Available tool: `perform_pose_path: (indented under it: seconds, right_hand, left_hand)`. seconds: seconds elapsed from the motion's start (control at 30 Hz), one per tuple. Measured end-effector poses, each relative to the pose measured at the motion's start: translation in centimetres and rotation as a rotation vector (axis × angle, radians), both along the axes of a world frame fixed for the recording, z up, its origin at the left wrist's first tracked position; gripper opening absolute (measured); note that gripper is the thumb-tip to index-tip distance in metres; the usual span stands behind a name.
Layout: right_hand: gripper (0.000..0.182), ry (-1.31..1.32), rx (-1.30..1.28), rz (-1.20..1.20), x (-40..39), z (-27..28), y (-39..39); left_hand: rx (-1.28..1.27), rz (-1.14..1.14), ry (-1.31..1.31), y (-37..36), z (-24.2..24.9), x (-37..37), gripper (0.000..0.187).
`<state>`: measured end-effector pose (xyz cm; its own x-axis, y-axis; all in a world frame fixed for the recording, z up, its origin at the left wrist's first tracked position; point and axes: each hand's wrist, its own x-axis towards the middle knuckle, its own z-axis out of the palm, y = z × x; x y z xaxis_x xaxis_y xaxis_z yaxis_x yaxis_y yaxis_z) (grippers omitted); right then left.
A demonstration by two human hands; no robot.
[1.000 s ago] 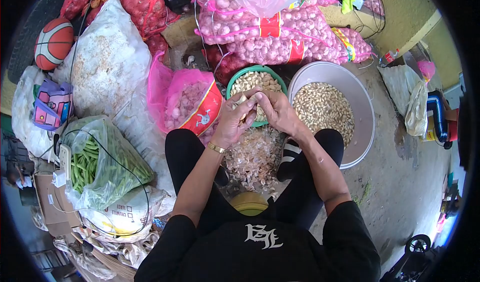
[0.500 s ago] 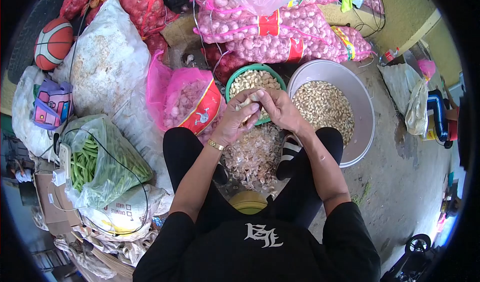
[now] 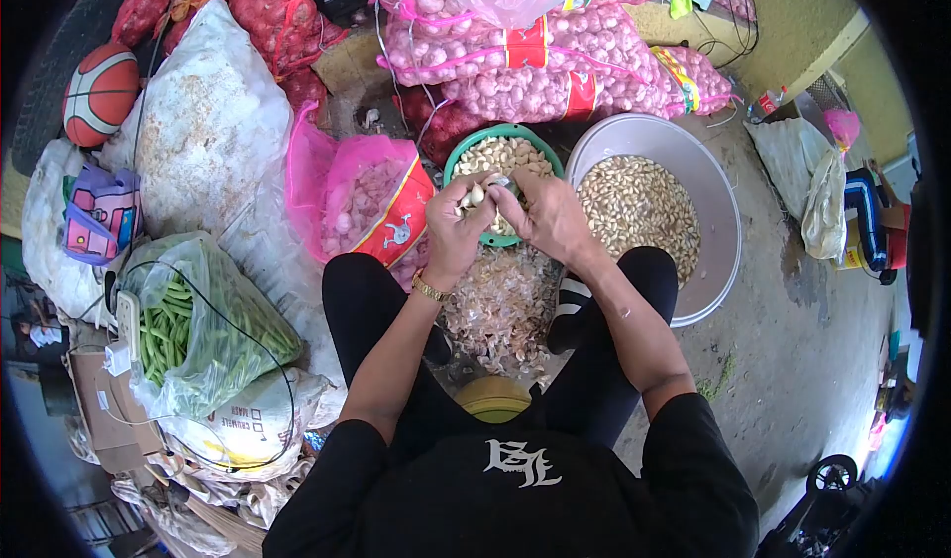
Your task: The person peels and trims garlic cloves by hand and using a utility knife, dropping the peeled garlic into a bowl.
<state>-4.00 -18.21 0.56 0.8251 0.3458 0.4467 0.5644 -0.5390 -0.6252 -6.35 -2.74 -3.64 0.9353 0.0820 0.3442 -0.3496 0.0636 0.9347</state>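
Observation:
My left hand [image 3: 460,233] is curled round a few garlic cloves [image 3: 475,197], pale ones showing between thumb and fingers. Against it, my right hand [image 3: 553,219] is closed in a pinch; a small greyish-white bit shows at its fingertips, too small to name. Both hands are above the near part of a green basin [image 3: 494,241] of peeled garlic cloves [image 3: 507,156]. Below them, a heap of papery garlic skins [image 3: 498,305] lies on the ground between my feet.
On the right stands a large pale basin [image 3: 720,221] with many cloves in water. An open pink mesh bag [image 3: 342,196] of garlic sits on the left, near a bag of green beans [image 3: 213,345]. Full garlic sacks [image 3: 604,53] are stacked behind; a basketball [image 3: 101,94] rests far left.
My hands have come slightly apart and the right has turned at the wrist. Cloves in my left hand show more plainly now. The view has shifted a little.

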Motion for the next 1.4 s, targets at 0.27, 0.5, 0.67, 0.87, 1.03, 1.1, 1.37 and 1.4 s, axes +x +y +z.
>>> perform_pose_path:
  seconds: [0.27,0.5,0.67,0.87,1.03,1.1,1.37,1.4]
  right_hand:
    - [0.027,0.122,0.495,0.081,0.2,0.7,-0.1]
    - [0.02,0.692,0.557,0.148,-0.2,1.9,-0.9]
    - [0.019,0.794,0.584,0.133,0.1,1.6,-1.1]
    - [0.017,0.715,0.699,0.093,0.2,0.8,-0.1]
    - [0.017,0.554,0.79,0.019,0.3,-0.7,1.0]
    - [0.018,0.438,0.598,0.024,0.6,-1.9,1.2]
    - [0.019,0.287,0.447,-0.114,-0.9,-0.7,1.9]
    - [0.018,0.272,0.433,-0.125,-1.1,-0.4,2.0]
  left_hand:
    - [-0.493,-0.215,0.311,0.2,1.1,-0.6,0.025]
    - [-0.335,-0.329,0.268,0.7,1.8,-0.3,0.037]
    - [-0.311,-0.243,0.276,0.3,1.9,-0.3,0.036]
    - [-0.316,-0.131,0.224,0.4,1.4,0.0,0.031]
    - [-0.288,0.007,0.216,-0.3,0.7,0.1,0.025]
    - [-0.253,0.033,0.221,-0.3,0.5,0.1,0.024]
    - [-0.066,0.163,0.161,-0.4,-1.0,0.3,0.017]
    - [-0.009,0.204,0.108,-0.3,-1.2,0.5,0.016]
